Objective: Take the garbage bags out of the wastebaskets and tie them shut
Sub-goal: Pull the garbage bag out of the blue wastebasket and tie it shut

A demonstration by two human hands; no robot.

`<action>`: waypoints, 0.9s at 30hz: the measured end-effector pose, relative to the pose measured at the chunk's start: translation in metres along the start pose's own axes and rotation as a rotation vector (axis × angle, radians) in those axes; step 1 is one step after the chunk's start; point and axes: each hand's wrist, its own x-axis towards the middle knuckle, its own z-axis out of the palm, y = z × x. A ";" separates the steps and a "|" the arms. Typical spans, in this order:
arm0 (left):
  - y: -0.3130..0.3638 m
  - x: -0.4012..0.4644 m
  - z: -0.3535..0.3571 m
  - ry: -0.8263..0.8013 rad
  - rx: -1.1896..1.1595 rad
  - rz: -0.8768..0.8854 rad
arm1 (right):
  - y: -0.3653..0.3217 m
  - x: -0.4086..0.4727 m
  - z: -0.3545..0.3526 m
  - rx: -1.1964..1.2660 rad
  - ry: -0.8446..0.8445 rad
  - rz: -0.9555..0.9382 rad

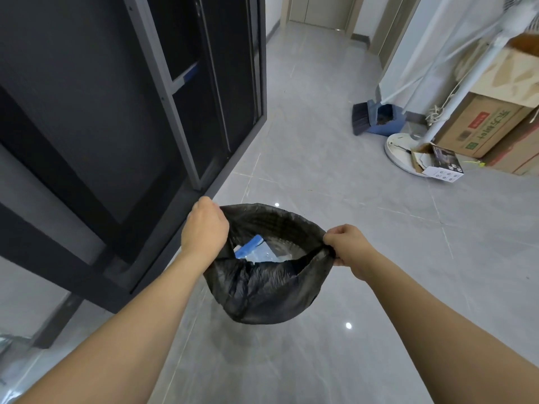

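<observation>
My left hand [204, 225] grips the bag [262, 290] rim on one side, the bag hangs open above the floor [379, 258], my right hand [347, 246] pinches the opposite rim, so I'd draw both together evenly before knotting.

We see a glossy grey tiled floor [364, 228] carrying a blue dustpan [385, 121] with a broom [360, 118], a white round fan base [398, 154], a small opened box [440, 164] and stacked cardboard boxes [481, 126].
</observation>
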 end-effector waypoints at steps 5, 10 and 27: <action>0.011 0.012 -0.015 0.097 -0.357 -0.318 | -0.015 -0.008 -0.008 -0.080 -0.025 0.092; 0.021 0.012 -0.015 -0.082 -0.294 -0.353 | -0.023 -0.011 -0.008 -0.033 -0.039 0.046; 0.038 0.014 -0.052 -0.500 0.185 -0.262 | -0.027 -0.015 -0.017 0.022 0.030 0.017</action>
